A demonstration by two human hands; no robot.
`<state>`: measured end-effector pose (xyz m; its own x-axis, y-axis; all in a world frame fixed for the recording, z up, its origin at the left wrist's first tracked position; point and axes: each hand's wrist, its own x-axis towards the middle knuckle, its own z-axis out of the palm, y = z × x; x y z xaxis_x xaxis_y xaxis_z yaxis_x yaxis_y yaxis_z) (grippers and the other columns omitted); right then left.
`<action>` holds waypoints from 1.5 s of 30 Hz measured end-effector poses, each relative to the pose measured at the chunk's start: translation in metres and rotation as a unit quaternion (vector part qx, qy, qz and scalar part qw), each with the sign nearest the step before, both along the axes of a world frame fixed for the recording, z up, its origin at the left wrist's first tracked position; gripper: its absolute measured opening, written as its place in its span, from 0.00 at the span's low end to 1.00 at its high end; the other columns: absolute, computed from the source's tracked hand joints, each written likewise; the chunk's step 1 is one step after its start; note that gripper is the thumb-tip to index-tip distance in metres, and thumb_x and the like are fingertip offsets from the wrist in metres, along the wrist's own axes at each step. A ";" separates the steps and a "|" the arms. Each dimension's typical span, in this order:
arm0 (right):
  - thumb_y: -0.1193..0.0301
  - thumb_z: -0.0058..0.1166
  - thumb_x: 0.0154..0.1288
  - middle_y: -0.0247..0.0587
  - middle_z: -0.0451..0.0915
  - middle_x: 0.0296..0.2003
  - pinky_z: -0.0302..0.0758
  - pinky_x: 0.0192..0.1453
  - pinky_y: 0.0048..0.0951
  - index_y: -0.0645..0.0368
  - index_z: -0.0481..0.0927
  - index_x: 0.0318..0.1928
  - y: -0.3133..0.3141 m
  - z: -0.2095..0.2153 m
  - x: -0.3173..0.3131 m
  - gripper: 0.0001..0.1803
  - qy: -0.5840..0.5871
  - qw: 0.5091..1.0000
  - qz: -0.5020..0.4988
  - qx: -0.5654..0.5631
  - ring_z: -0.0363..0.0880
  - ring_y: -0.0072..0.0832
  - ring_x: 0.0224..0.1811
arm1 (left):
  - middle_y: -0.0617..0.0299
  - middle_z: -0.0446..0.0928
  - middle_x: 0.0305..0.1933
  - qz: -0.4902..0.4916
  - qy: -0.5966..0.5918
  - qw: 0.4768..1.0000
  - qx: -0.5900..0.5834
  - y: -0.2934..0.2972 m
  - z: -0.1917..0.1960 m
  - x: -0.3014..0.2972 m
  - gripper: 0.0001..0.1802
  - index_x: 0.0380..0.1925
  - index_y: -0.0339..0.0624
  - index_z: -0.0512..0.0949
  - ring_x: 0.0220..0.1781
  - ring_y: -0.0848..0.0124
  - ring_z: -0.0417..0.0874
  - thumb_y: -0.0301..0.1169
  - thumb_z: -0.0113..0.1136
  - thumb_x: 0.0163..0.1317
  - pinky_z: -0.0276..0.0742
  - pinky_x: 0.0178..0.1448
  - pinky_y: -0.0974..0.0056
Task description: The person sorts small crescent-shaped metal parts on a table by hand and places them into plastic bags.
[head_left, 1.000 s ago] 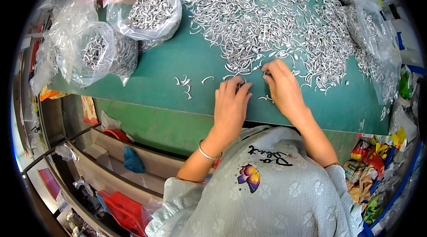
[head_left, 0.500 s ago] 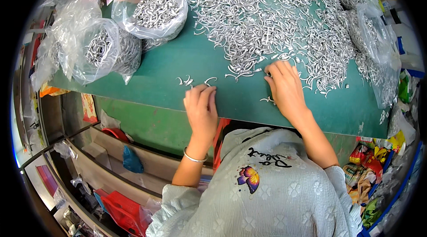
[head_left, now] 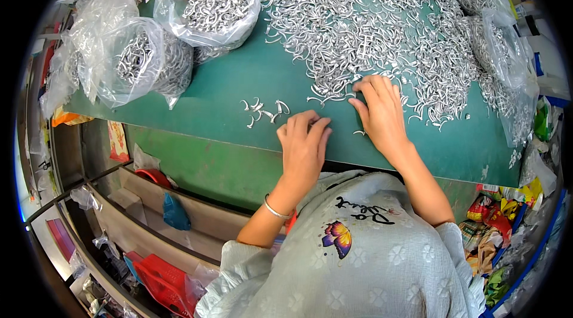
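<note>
Small curved silver metal pieces point(head_left: 334, 31) lie in a wide, loose heap on the green table. My right hand point(head_left: 382, 112) is at the heap's near edge, fingers bent over the pieces and the thumb apart from the index finger. No held piece shows in it. Lower and to the left, my left hand point(head_left: 303, 145) is over the table near its front edge, its fingers curled and the thumb close to the index fingertip. Whatever it may hold is hidden. A few separate curved pieces point(head_left: 262, 114) lie just left of that hand. One loose piece point(head_left: 359, 132) lies between my hands.
Two clear plastic bags of silver pieces, a rear one point(head_left: 243, 22) and a nearer one point(head_left: 113, 96), stand at the left. Another filled bag point(head_left: 507, 73) lies at the right edge. Below the table are a shelf point(head_left: 203, 240) and a red basket point(head_left: 161, 282).
My left hand has moved right, away from the small group, which now shows more pieces spread out. My right hand has shifted slightly up and left along the heap's edge.
</note>
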<state>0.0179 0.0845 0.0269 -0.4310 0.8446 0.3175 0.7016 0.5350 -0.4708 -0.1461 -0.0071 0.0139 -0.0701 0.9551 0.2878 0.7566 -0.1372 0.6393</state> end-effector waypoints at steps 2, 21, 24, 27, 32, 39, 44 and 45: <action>0.76 0.63 0.55 0.38 0.76 0.35 0.63 0.43 0.36 0.59 0.78 0.35 -0.003 0.005 0.004 0.07 -0.029 0.999 0.011 -0.024 0.71 0.38 0.41 | 0.60 0.75 0.43 0.036 0.015 0.999 0.014 0.002 -0.007 -0.005 0.12 0.40 0.42 0.80 0.46 0.62 0.75 0.21 0.63 0.55 0.62 0.51 0.58; 0.76 0.66 0.52 0.39 0.74 0.41 0.68 0.50 0.37 0.59 0.80 0.37 -0.015 0.022 0.037 0.11 0.031 0.982 0.101 -0.158 0.71 0.38 0.43 | 0.55 0.77 0.51 0.112 0.007 0.991 0.073 0.007 0.006 -0.026 0.09 0.37 0.41 0.82 0.55 0.57 0.76 0.20 0.63 0.55 0.66 0.60 0.57; 0.78 0.63 0.54 0.40 0.74 0.40 0.69 0.50 0.38 0.60 0.79 0.38 -0.011 0.022 0.048 0.10 0.059 0.987 0.047 -0.141 0.71 0.40 0.43 | 0.53 0.75 0.51 -0.038 -0.104 0.994 0.021 -0.003 0.005 0.006 0.16 0.46 0.37 0.78 0.52 0.54 0.76 0.20 0.63 0.55 0.70 0.56 0.54; 0.80 0.60 0.55 0.41 0.74 0.37 0.69 0.49 0.37 0.60 0.78 0.40 -0.015 0.014 0.044 0.11 0.006 0.995 0.029 -0.093 0.71 0.40 0.42 | 0.53 0.73 0.53 -0.085 -0.060 0.995 -0.011 0.005 0.012 0.039 0.19 0.49 0.36 0.77 0.52 0.56 0.75 0.22 0.64 0.55 0.71 0.53 0.57; 0.82 0.58 0.54 0.41 0.74 0.38 0.69 0.47 0.36 0.59 0.78 0.40 -0.007 0.009 0.072 0.12 -0.027 0.999 -0.012 -0.021 0.72 0.40 0.43 | 0.54 0.72 0.50 -0.137 -0.070 0.988 -0.026 0.007 -0.002 0.072 0.16 0.45 0.35 0.77 0.47 0.56 0.74 0.22 0.64 0.55 0.71 0.50 0.58; 0.71 0.65 0.53 0.41 0.73 0.52 0.65 0.58 0.45 0.55 0.79 0.49 -0.029 0.014 0.095 0.20 -0.058 0.994 -0.088 0.001 0.70 0.42 0.55 | 0.53 0.72 0.45 -0.176 -0.095 0.980 -0.008 0.008 -0.008 0.083 0.12 0.41 0.36 0.77 0.45 0.55 0.74 0.19 0.62 0.54 0.73 0.49 0.56; 0.71 0.64 0.56 0.43 0.71 0.59 0.60 0.64 0.45 0.53 0.78 0.53 -0.050 -0.006 0.138 0.22 -0.098 0.995 -0.034 0.010 0.65 0.43 0.66 | 0.53 0.73 0.43 -0.170 -0.106 0.980 -0.009 0.005 -0.003 0.077 0.10 0.38 0.34 0.78 0.42 0.55 0.74 0.16 0.61 0.54 0.73 0.46 0.56; 0.71 0.64 0.56 0.44 0.71 0.60 0.60 0.65 0.45 0.54 0.78 0.53 -0.052 -0.009 0.152 0.22 -0.097 0.994 -0.034 0.028 0.65 0.43 0.67 | 0.53 0.73 0.42 -0.164 -0.099 0.982 -0.001 0.005 -0.003 0.079 0.10 0.37 0.34 0.78 0.42 0.56 0.74 0.16 0.61 0.54 0.73 0.46 0.57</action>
